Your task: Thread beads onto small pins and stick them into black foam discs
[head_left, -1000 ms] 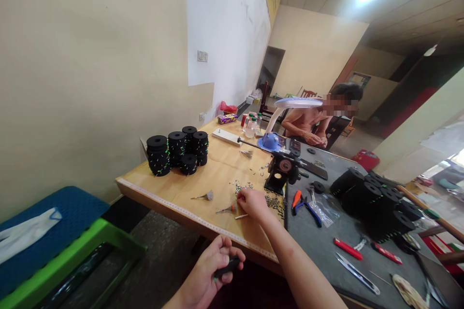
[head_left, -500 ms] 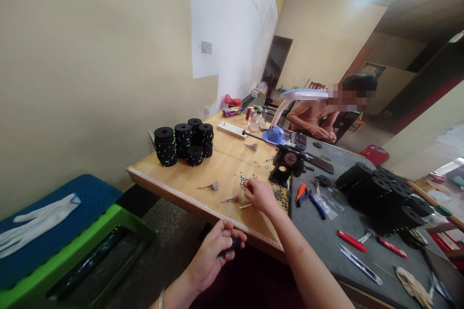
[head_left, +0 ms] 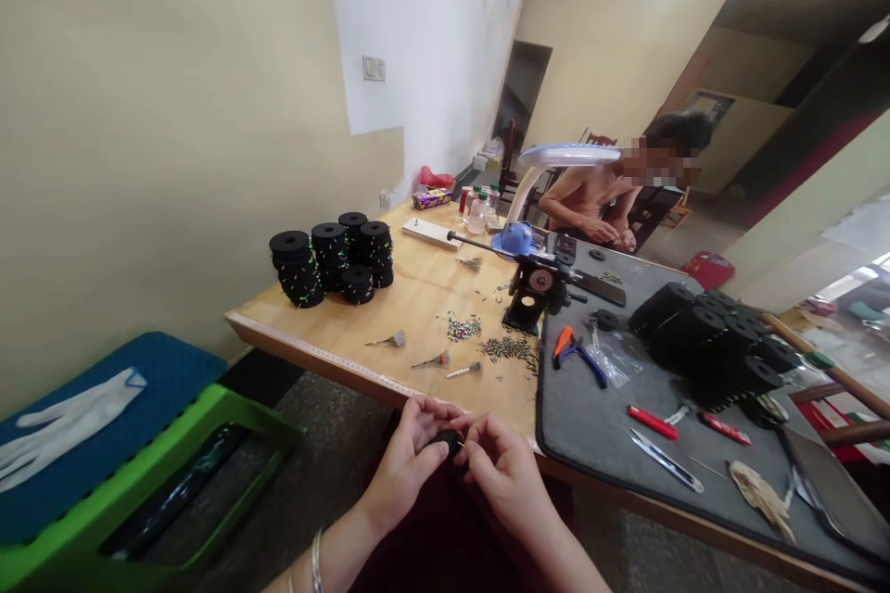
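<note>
Just off the table's front edge, my left hand (head_left: 410, 459) is closed around a small black foam spool (head_left: 446, 438). My right hand (head_left: 502, 463) meets it from the right, thumb and finger pinched at the spool's side. A tiny pale bit shows at those fingertips, too small to name. On the wood beyond lie a pile of coloured beads (head_left: 463, 326) and a heap of small dark metal pieces (head_left: 511, 349). Several fine brush-like bundles lie nearer me, one with a red band (head_left: 435, 359) and one with a white stem (head_left: 464, 371).
Stacks of black spools (head_left: 296, 269) stand at the table's left; more spools (head_left: 695, 334) are on the grey mat (head_left: 591, 445). A black clamp-like device (head_left: 532, 287), a lamp (head_left: 518, 236), pliers (head_left: 580, 357) and scissors (head_left: 667, 461) are around. A person (head_left: 591, 204) sits opposite.
My right hand has come back from the bead pile to the spool in my left hand, fingers pinched. The view has shifted slightly, and the beads now show uncovered.
</note>
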Motion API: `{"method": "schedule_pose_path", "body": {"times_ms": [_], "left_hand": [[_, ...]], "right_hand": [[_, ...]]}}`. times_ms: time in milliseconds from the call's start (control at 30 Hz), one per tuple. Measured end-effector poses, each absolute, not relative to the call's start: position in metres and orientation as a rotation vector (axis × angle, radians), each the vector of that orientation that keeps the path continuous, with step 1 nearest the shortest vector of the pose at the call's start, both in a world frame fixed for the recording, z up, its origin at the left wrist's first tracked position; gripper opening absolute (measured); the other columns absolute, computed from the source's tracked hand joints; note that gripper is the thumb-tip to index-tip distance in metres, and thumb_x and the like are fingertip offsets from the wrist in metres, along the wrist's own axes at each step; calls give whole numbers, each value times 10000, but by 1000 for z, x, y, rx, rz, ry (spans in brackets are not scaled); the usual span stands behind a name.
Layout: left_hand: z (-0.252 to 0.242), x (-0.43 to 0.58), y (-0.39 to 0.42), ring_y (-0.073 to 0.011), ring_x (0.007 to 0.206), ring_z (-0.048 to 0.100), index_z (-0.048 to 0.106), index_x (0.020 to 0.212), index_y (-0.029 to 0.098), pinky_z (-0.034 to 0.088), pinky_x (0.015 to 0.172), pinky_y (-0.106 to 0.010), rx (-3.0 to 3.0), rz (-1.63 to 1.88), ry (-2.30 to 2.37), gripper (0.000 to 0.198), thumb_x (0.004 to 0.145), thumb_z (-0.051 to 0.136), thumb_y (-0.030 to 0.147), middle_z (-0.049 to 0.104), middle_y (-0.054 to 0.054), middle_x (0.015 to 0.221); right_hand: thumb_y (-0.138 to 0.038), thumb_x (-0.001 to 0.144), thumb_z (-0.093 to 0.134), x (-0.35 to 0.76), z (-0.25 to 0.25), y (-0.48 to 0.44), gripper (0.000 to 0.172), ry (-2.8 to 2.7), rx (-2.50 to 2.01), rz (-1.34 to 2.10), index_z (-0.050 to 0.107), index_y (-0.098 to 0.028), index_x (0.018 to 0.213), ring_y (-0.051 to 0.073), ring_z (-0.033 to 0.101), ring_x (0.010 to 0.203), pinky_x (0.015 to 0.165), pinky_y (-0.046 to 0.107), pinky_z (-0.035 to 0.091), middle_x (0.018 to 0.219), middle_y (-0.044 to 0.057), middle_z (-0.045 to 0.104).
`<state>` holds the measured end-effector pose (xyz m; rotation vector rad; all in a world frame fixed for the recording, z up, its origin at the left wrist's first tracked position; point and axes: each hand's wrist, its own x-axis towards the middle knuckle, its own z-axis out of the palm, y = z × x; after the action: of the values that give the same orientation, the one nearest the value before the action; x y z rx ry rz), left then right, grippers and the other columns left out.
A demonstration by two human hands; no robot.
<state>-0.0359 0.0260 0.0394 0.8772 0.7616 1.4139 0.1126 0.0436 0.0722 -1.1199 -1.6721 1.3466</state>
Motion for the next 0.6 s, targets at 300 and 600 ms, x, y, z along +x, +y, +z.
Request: {"method": "schedule_pose_path", "body": {"times_ms": [300,600], "left_hand": [[46,-30,24,-247,1017,570,501,931,193,373,969,-407,951,1398,788,300,691,652,94,627,-69,982],[46,-30,23,-234,986,570,520,927,191,392,936,-384,955,1383,788,283,695,651,95,629,-58,951]], "right_hand": [[-176,751,509,116,73,47,123,-1729,-1117,1287,493,-197,631,163,614,680,597,253,493,893,68,692],[-147,735,501,117,74,48,116,-1763,-1144,1271,485,-197,632,150,595,639,609,250,481,845,59,694]]}}
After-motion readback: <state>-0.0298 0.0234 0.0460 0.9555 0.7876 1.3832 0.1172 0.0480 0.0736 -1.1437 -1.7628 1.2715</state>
